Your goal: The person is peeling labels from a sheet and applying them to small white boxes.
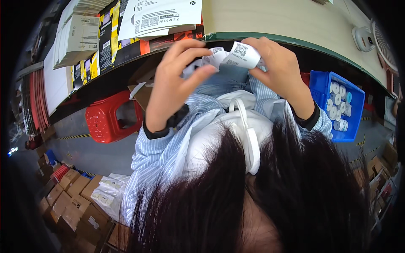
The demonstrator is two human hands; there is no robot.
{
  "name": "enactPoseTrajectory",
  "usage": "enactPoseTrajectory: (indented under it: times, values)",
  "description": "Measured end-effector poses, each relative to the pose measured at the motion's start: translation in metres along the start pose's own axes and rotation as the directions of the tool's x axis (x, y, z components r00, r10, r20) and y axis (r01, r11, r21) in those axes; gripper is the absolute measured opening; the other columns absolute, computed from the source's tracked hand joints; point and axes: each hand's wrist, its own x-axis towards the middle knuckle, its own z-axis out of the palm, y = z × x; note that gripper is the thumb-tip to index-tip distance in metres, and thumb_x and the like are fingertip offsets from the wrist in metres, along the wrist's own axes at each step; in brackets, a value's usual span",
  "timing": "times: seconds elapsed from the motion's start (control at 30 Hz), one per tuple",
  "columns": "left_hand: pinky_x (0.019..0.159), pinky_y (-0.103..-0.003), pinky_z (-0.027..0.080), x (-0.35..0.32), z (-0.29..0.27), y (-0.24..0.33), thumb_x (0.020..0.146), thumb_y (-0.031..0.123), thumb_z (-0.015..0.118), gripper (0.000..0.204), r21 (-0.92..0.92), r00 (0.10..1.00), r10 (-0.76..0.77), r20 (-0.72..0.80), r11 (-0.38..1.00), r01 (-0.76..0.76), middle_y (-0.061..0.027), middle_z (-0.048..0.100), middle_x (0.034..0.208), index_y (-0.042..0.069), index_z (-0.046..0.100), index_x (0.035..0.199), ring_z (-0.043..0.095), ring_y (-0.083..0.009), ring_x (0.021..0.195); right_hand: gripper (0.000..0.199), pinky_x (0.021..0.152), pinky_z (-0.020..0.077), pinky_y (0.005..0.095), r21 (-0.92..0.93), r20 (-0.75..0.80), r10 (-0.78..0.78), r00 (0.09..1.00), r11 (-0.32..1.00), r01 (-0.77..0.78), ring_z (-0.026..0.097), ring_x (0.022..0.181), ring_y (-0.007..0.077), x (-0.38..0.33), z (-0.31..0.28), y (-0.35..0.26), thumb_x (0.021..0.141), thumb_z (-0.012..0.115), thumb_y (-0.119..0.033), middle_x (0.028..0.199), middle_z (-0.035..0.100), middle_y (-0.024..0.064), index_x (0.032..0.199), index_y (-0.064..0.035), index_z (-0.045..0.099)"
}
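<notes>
Meanwhile both hands' fingers (198, 57) pinch label strip (236, 55); blue bin (356, 111) (holds label rolls (339, 105))

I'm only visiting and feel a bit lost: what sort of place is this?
Probably a packing or labelling workshop. Flat printed cartons are stacked on the workbench, a blue bin holds label rolls, and cardboard boxes crowd the floor.

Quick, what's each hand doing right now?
Left hand: closed on the strip of white labels.
Right hand: gripping the same strip's other end.
</notes>
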Motion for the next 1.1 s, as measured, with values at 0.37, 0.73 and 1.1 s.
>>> enactPoseTrajectory:
  times: [0.37, 0.73, 1.1]
  values:
    - [0.065, -0.029, 0.043, 0.040, 0.041, 0.014, 0.071, 0.008, 0.071, 0.019, -0.436, 0.998, -0.054, 0.040, 0.898, 0.066, -0.0096, 0.058, 0.079, -0.002, 0.058, 0.079, 0.054, -0.0215, 0.068, 0.040, 0.068, 0.0472, 0.0367, 0.507, 0.035, 0.149, 0.988, 0.850, -0.145, 0.059, 0.081, 0.0329, 0.000, -0.017, 0.008, 0.070, 0.063, -0.003, 0.090, 0.058, 0.0138, 0.106, -0.0049, 0.047]
    - [0.068, -0.028, 0.046, 0.061, 0.038, 0.014, 0.075, 0.004, 0.065, 0.025, -0.082, 0.953, -0.143, 0.266, 0.982, 0.170, -0.0113, 0.065, 0.082, -0.006, 0.057, 0.096, 0.058, -0.0155, 0.071, 0.042, 0.080, 0.0428, 0.0351, 0.474, 0.216, 0.263, 0.940, 0.814, -0.337, 0.055, 0.092, 0.0295, -0.002, -0.030, 0.022, 0.084, 0.059, -0.032, 0.106, 0.054, 0.0175, 0.113, -0.0015, 0.050]
    - [0.057, -0.022, 0.037, 0.086, 0.052, 0.025, 0.091, 0.020, 0.053, 0.024, -0.195, 0.870, -0.215, 0.443, 0.925, 0.327, 0.0000, 0.053, 0.066, -0.004, 0.058, 0.090, 0.044, -0.0056, 0.065, 0.023, 0.054, 0.0393, 0.0267, 0.653, 0.132, 0.399, 0.907, 0.654, -0.383, 0.053, 0.058, 0.0165, -0.004, -0.029, 0.031, 0.090, 0.054, -0.024, 0.068, 0.057, 0.0100, 0.093, -0.0006, 0.055]
